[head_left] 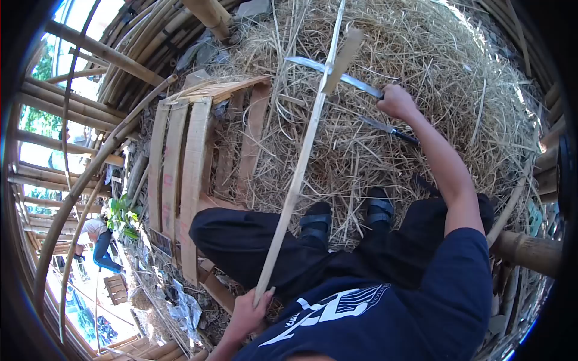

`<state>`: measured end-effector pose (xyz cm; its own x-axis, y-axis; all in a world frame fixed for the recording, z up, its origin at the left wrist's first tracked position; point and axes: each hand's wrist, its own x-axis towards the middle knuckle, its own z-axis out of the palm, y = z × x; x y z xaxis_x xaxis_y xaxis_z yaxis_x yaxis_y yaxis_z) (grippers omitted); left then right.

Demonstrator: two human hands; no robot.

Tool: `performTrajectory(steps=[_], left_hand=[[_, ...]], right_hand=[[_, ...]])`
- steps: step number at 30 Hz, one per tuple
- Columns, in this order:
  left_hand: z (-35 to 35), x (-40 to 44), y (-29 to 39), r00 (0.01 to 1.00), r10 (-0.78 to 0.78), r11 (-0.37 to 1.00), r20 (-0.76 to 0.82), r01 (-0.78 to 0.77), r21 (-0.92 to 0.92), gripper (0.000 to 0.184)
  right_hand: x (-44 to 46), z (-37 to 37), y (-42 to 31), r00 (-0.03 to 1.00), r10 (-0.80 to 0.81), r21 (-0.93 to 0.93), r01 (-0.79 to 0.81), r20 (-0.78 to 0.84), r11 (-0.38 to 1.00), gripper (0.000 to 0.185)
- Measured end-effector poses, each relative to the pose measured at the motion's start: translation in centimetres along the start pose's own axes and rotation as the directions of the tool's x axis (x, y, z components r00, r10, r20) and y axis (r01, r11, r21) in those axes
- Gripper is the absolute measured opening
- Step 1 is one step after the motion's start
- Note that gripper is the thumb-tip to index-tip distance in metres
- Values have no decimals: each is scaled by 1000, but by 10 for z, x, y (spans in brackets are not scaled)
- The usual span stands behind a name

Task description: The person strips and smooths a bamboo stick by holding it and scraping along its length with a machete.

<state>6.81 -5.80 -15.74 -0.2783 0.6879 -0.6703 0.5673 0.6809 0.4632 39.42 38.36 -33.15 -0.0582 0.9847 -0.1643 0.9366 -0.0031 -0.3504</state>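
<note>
The left hand (250, 310) grips a long bamboo strip (295, 186) near its near end, while the right hand (396, 101) clenches a long knife (361, 83) crossing it farther off, over straw (325, 156).

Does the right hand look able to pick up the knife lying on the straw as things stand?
Probably not: the knife lies close by, seemingly uncovered, but the right hand is full, gripping a machete.

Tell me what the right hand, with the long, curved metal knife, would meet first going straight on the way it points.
The right hand would likely meet the short, flat tan wooden piece first, then the long, narrow pale wooden strip; the knife crosses both in view, though depth is unclear.
</note>
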Motion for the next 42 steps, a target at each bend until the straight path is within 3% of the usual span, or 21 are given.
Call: performTrajectory(steps=[1,3,5,7,9,10,12,15,16,17,18,20,21,23,25,29,31,32,35,37,42], left_hand=[[4,5,-7,1000,-22,1000,11,22,2,26],[7,6,-13,1000,2,1000,18,-2,24,26],[10,2,-11,998,21,998,54,-24,51,27],[6,1,-3,1000,5,1000,22,-5,12,28],[4,3,-2,1000,-9,1000,-13,9,-25,29],[6,2,-6,1000,-30,999,-8,29,-21,29],[8,1,-14,999,-37,999,-7,37,15,30],[12,-1,-24,999,31,999,-35,-31,7,32],[12,-5,-23,1000,10,1000,-30,-11,-14,33],[11,-8,-32,998,-50,998,-22,51,20,33],[7,-15,-19,993,-110,994,39,111,-9,34],[6,-14,-16,987,-114,990,112,122,-68,34],[12,-10,-16,987,-115,988,108,125,-90,34],[18,-3,-20,993,-83,987,79,93,-133,34],[17,5,-31,995,-68,989,68,76,-127,34],[8,6,-20,999,-20,996,46,24,-85,36],[8,7,-19,991,-54,991,119,68,-117,38],[9,7,-18,991,-55,990,123,70,-119,38],[9,6,-16,974,-110,973,199,146,-177,39],[7,5,-17,959,-146,949,242,205,-238,39],[9,5,-11,946,-163,916,280,251,-314,37]], right_hand=[[-8,9,2,995,-96,23,97,-43,995,33],[-15,18,8,896,-40,432,-174,442,885,31],[-41,40,-4,817,-104,732,-442,567,518,27],[-63,45,-19,791,-154,674,-382,592,632,19],[-84,36,-34,843,-269,427,52,465,903,15],[-94,31,-39,844,-277,431,61,459,900,15],[-101,21,-47,797,-519,102,515,308,851,19],[-37,20,-19,735,-647,-34,665,200,746,25],[7,10,-3,884,-413,-278,463,221,842,26],[28,-9,10,998,21,-132,-12,63,991,29],[57,-13,37,972,218,14,-220,87,976,35],[61,-15,41,986,126,49,-121,-108,991,39],[61,-11,39,988,106,37,-103,-109,994,39],[43,-4,46,983,-82,163,55,167,985,41],[16,18,46,969,-148,214,104,200,971,43],[-67,2,2,911,-103,151,46,398,988,39],[-103,-1,-9,909,-267,207,208,321,956,34],[-115,-13,-23,845,-293,210,219,448,953,31],[-149,-4,-44,771,-514,196,476,376,857,25],[-162,-11,-66,688,-559,131,570,463,811,23],[-145,1,-66,700,-531,87,564,477,822,21]])
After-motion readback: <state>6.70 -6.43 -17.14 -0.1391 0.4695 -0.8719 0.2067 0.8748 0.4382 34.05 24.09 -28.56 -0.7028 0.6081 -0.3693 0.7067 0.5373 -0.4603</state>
